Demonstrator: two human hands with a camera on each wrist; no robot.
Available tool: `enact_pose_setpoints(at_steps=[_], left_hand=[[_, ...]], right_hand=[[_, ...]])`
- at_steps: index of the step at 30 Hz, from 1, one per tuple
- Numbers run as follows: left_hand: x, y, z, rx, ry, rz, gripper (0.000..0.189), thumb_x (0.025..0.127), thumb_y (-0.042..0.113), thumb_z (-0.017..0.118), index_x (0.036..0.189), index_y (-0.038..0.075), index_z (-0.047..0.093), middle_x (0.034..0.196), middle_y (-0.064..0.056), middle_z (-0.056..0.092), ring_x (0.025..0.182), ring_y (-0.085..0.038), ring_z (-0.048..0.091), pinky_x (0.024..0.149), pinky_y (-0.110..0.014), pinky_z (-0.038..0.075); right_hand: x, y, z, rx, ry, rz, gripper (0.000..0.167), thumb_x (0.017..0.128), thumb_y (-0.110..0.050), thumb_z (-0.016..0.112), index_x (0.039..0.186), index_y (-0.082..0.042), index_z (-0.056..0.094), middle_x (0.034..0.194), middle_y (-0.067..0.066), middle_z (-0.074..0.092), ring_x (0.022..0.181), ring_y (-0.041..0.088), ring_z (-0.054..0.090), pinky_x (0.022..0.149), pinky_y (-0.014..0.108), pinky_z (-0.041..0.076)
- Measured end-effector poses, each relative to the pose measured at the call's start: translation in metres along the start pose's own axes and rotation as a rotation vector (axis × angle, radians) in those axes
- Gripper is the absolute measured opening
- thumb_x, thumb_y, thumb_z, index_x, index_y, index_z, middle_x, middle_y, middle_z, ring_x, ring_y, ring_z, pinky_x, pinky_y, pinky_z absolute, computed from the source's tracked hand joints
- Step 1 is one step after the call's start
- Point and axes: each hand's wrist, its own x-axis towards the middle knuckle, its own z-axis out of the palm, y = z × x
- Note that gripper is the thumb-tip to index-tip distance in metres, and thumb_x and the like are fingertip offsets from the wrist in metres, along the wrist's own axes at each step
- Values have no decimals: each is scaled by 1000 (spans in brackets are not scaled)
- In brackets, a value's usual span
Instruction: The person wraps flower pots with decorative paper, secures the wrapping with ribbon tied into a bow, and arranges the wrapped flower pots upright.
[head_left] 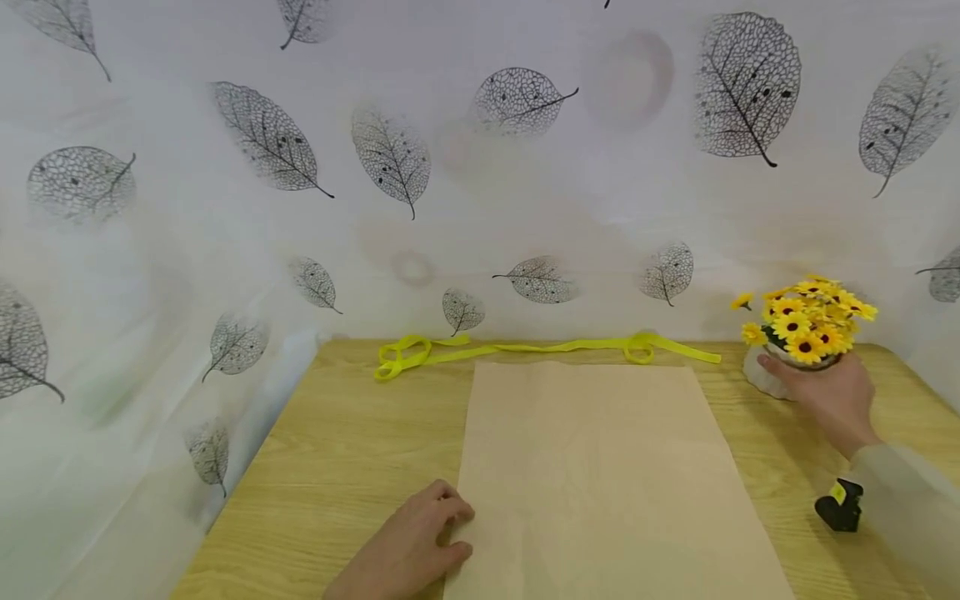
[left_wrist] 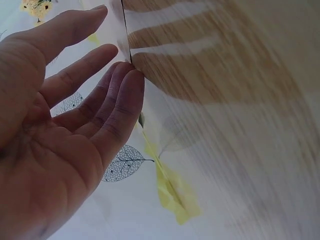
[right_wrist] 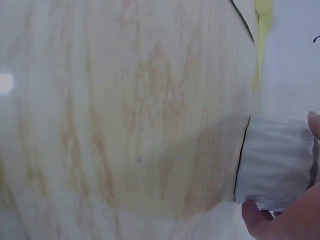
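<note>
At the back right of the table, my right hand (head_left: 832, 396) grips a white ribbed flowerpot (right_wrist: 275, 162) from its near side. Yellow artificial-looking flowers (head_left: 810, 321) with dark centres fill the pot, which stands upright. In the right wrist view, fingers (right_wrist: 257, 220) wrap its side, close over the wood. My left hand (head_left: 408, 542) is at the left edge of a large sheet of tan paper (head_left: 600, 467), its fingertips right at that edge. The left wrist view shows this palm (left_wrist: 55, 155) with fingers loosely bent and nothing held.
A yellow ribbon (head_left: 525, 347), looped at both ends, lies along the back of the wooden table (head_left: 360, 442). Near my right forearm sits a small black-and-yellow tape measure (head_left: 840, 506). Behind the table hangs a white curtain (head_left: 465, 208) printed with leaves.
</note>
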Motion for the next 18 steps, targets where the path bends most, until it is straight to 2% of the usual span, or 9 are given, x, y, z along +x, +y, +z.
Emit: enact_pose_setpoints(at_steps=[5, 11, 18], left_hand=[[1, 2, 0, 18, 2, -3, 30, 90, 26, 78, 116, 12, 73, 109, 9, 59, 84, 0, 47, 74, -22, 46], [2, 2, 0, 27, -20, -33, 31, 89, 27, 79, 116, 12, 73, 108, 9, 58, 82, 0, 45, 73, -22, 45], [3, 2, -1, 20, -22, -37, 30, 90, 27, 78, 116, 13, 73, 110, 9, 58, 86, 0, 48, 76, -23, 48]], right_hand=[[4, 4, 0, 18, 11, 24, 107, 93, -57, 63, 160, 7, 9, 163, 37, 17, 149, 57, 21, 120, 71, 20], [8, 7, 1, 18, 2, 40, 111, 93, -58, 64, 159, 9, 5, 163, 39, 14, 148, 59, 19, 118, 72, 22], [15, 9, -6, 10, -75, 73, 117, 92, -62, 63, 158, 11, -1, 163, 41, 5, 148, 61, 14, 116, 73, 23]])
